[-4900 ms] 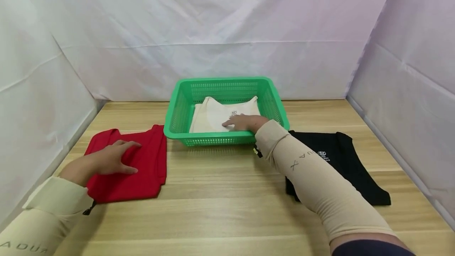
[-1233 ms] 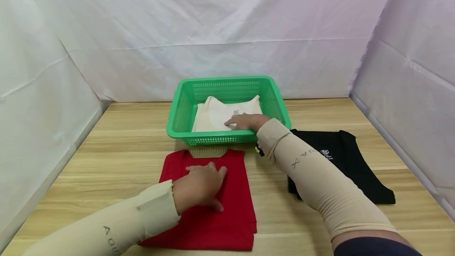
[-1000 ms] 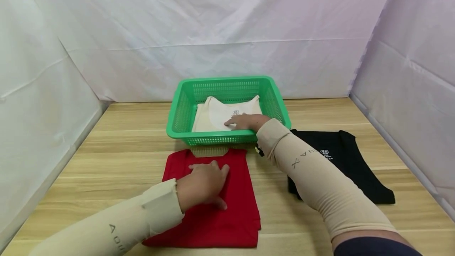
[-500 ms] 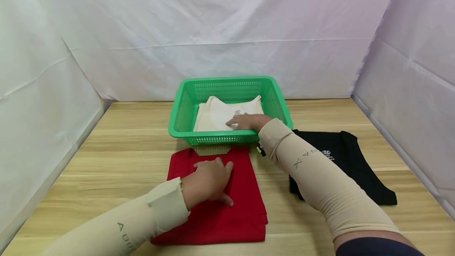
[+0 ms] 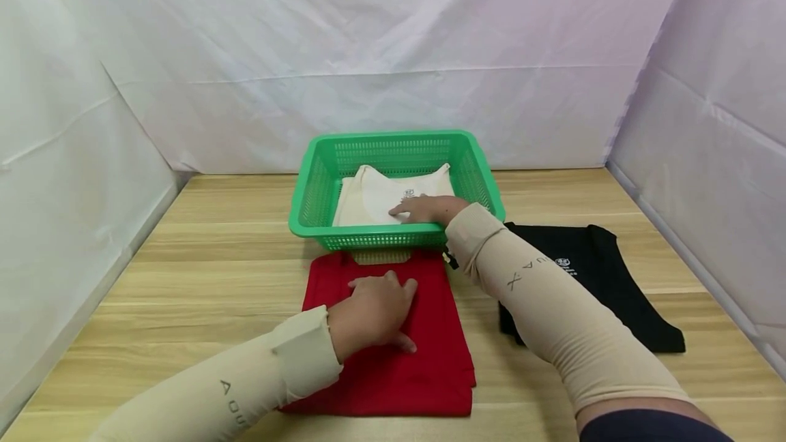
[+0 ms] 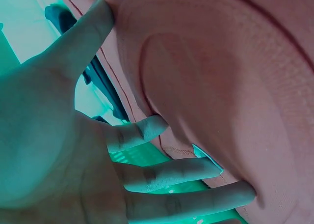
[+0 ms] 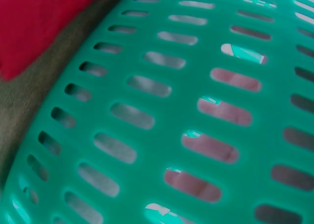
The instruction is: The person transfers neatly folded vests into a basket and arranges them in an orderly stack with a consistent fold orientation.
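Note:
A folded red garment [image 5: 430, 374] with a scooped neckline lies on the wooden table, its neck end close against the basket's front. On top of it rests my left hand [image 5: 376, 312], fingers spread; in the left wrist view the fingertips press into the cloth [image 6: 211, 86]. My right hand [image 5: 430, 210] reaches over the rim of the green plastic basket [image 5: 368, 231] and rests on a folded cream garment [image 5: 350, 209] with a small dark print. The slotted basket wall [image 7: 142, 150] fills the right wrist view, and parts of the right hand show through its slots.
Partly behind the right forearm lies a folded black garment [image 5: 604, 299] with a small white print. White cloth [image 5: 381, 33] hangs at the back and along both sides of the table. Bare wood [image 5: 202, 258] shows to the left.
Under my left hand the red garment has slid from the table's left side to the front of the basket, and lately a little further right and away from me. My right hand stays put.

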The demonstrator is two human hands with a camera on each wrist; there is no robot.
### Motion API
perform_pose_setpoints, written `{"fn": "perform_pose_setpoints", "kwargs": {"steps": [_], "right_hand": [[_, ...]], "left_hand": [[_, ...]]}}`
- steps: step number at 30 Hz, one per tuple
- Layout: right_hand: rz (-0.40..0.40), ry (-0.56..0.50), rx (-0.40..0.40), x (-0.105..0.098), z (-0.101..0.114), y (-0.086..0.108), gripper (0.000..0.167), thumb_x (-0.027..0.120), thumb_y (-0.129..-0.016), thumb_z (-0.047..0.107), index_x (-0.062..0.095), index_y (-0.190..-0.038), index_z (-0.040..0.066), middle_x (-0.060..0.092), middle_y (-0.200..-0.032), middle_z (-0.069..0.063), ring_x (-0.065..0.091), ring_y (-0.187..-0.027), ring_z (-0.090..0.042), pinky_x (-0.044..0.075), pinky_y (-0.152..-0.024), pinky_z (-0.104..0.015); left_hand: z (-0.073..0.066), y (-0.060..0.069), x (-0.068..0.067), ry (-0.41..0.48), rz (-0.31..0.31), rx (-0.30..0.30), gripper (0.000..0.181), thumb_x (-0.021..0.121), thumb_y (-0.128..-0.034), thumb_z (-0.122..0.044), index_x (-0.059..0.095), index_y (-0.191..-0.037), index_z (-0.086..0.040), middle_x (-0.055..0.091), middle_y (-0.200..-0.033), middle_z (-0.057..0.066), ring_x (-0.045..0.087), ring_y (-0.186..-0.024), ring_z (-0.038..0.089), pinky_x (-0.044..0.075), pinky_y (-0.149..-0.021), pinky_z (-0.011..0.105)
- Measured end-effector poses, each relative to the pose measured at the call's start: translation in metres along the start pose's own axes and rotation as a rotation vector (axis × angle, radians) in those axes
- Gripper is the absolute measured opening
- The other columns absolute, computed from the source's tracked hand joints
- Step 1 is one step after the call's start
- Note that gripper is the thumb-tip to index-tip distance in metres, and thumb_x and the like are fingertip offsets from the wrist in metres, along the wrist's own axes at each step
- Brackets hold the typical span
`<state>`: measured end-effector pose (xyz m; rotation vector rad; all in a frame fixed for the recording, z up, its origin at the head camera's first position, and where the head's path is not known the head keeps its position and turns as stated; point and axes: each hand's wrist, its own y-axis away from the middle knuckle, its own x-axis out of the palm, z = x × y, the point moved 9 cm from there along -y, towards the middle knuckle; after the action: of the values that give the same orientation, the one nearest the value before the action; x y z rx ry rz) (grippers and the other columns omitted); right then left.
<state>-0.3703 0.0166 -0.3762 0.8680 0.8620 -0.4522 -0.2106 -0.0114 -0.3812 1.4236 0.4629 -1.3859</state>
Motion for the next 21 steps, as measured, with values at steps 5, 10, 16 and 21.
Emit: {"fn": "perform_pose_setpoints", "kwargs": {"steps": [5,10,16,21], "right_hand": [[-0.003,-0.011,0.016,0.0,-0.005,0.003,0.052,0.039,-0.107,0.028,0.034,-0.156,0.014,0.018,-0.167,-0.015,0.005,-0.156,-0.035,0.01,-0.125,-0.055],[0.002,0.004,0.004,0.003,-0.01,0.003,0.051,0.037,-0.108,0.024,0.034,-0.156,0.009,0.02,-0.165,-0.019,0.006,-0.156,-0.038,0.005,-0.126,-0.054],[-0.024,0.043,-0.075,0.017,-0.048,-0.038,0.054,0.037,-0.106,0.046,0.038,-0.155,0.023,0.026,-0.164,-0.014,0.01,-0.156,-0.033,0.005,-0.126,-0.053],[0.002,-0.008,-0.054,0.017,-0.047,-0.039,0.053,0.034,-0.108,0.041,0.036,-0.156,0.021,0.023,-0.166,-0.013,0.008,-0.157,-0.033,0.006,-0.126,-0.051]], "left_hand": [[-0.007,-0.003,-0.003,-0.019,-0.027,0.029,0.092,0.082,-0.0661,-0.066,0.049,-0.137,-0.017,0.063,-0.118,0.01,0.068,-0.098,0.026,0.06,-0.081,0.053],[0.001,0.002,0.0,0.062,-0.063,0.09,0.087,0.08,-0.0711,-0.064,0.052,-0.139,-0.018,0.063,-0.123,0.009,0.067,-0.099,0.024,0.06,-0.083,0.043],[0.039,0.02,0.0,0.229,-0.182,0.168,0.067,0.074,-0.0841,-0.054,0.057,-0.136,-0.015,0.064,-0.129,0.009,0.061,-0.116,0.027,0.054,-0.093,0.046],[0.082,0.031,-0.004,0.306,-0.336,0.169,0.044,0.073,-0.0905,-0.039,0.064,-0.123,-0.01,0.065,-0.116,0.007,0.061,-0.107,0.025,0.053,-0.091,0.046]]}}
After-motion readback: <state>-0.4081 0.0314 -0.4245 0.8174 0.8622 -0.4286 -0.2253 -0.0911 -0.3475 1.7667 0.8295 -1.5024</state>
